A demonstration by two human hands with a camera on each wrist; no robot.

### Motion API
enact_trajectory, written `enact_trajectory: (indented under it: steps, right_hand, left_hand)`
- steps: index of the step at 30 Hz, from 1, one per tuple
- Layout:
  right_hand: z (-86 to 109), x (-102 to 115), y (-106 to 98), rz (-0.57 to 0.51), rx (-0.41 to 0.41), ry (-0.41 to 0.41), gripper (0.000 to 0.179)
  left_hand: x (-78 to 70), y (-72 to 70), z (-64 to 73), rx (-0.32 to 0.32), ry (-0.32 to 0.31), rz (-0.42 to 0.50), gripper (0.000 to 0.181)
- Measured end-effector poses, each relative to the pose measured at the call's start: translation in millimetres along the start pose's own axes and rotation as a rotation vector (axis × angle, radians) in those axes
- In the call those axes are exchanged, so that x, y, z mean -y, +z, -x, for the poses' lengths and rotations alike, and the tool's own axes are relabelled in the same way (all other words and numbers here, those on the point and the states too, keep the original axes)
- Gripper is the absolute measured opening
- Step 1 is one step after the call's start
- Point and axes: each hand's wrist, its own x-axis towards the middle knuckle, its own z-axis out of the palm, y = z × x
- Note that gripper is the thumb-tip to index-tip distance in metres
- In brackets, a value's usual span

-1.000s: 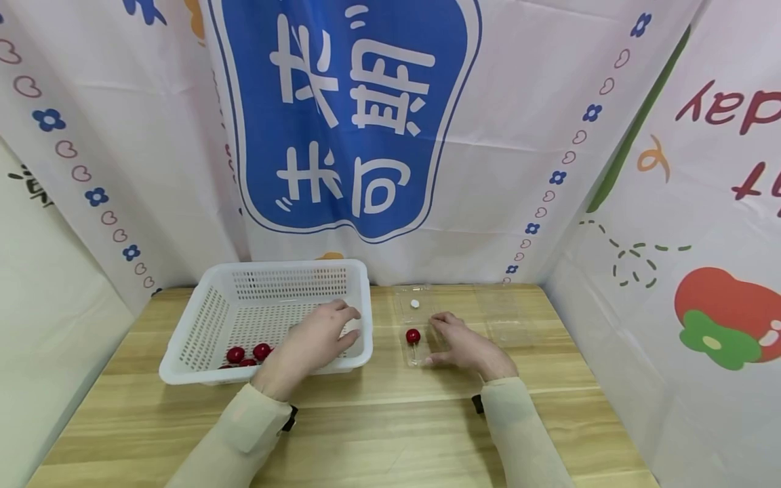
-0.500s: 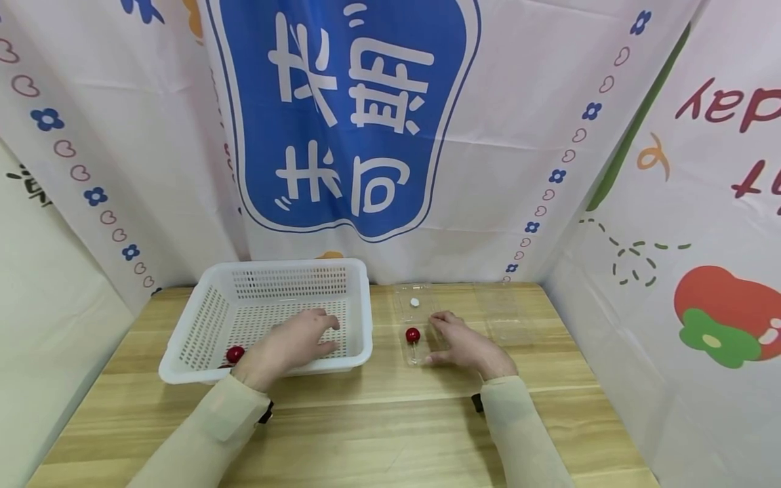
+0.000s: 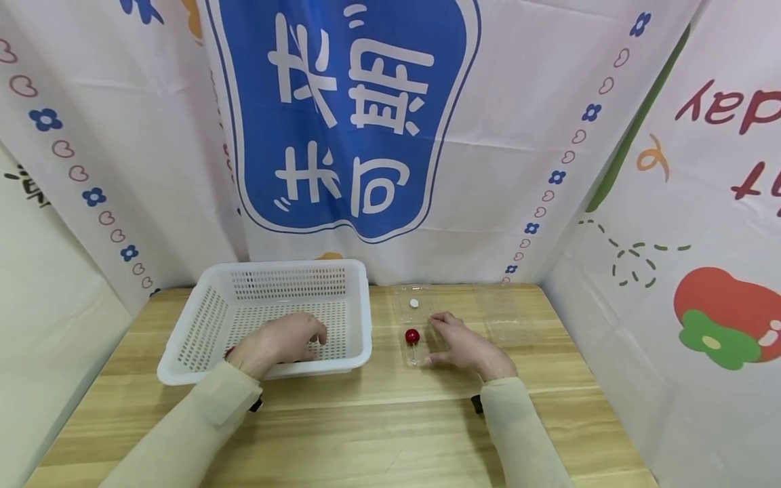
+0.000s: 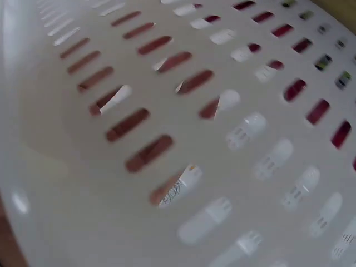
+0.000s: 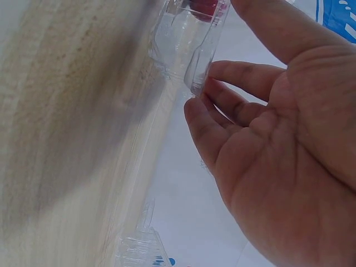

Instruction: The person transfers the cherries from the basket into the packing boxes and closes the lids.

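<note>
My left hand point(image 3: 283, 339) reaches down into a white perforated basket point(image 3: 283, 271), its fingers bent downward near the basket's floor. Whether it holds anything is hidden. A sliver of a red round fruit, like a cherry point(image 3: 229, 352), shows beside that wrist. Only the basket's slotted wall point(image 4: 83, 167) fills most of the left wrist view, with red showing through some slots. On the right, my right hand point(image 3: 464, 344) holds the right side of a clear plastic box point(image 3: 421, 361) between thumb and fingers. One glossy red cherry-like fruit point(image 3: 412, 336) lies inside this box.
A small white round piece point(image 3: 414, 303) sits in the clear box's far part. Another clear plastic box point(image 3: 505, 315) lies farther right on the wooden table point(image 3: 366, 420). A printed white curtain point(image 3: 476, 203) hangs behind the table.
My left hand has moved left and lower in the basket, covering most of the red fruits seen earlier. The right hand and the box with its fruit stay in place.
</note>
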Motion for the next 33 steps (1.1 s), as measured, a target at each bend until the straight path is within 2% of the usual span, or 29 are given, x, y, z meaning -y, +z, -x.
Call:
enact_trajectory:
  steps: [14,20,25,30,33]
  right_hand:
    - [0.7,1,-1,-0.005,0.002,-0.002,0.099]
    - [0.9,1,-1,-0.006,0.004,-0.007,0.100]
    - [2.1,2,0,-0.013,0.011,-0.001,0.100]
    - [0.7,0,0,-0.013,0.011,-0.009,0.100]
    - [0.0,0,0,-0.013,0.000,-0.015,0.100]
  left_hand:
    - [6.3,3.1,-1.0,0.071,0.002,0.028,0.015]
    - [10.1,8.3,-3.4,0.094,-0.042,0.072,0.024]
    - [12.9,11.8,-4.8,0.107,-0.039,0.098,0.024]
    - [12.9,8.6,-5.9,0.092,-0.028,0.099,0.015]
    - [11.6,5.3,-8.0,0.055,0.010,0.070,0.015]
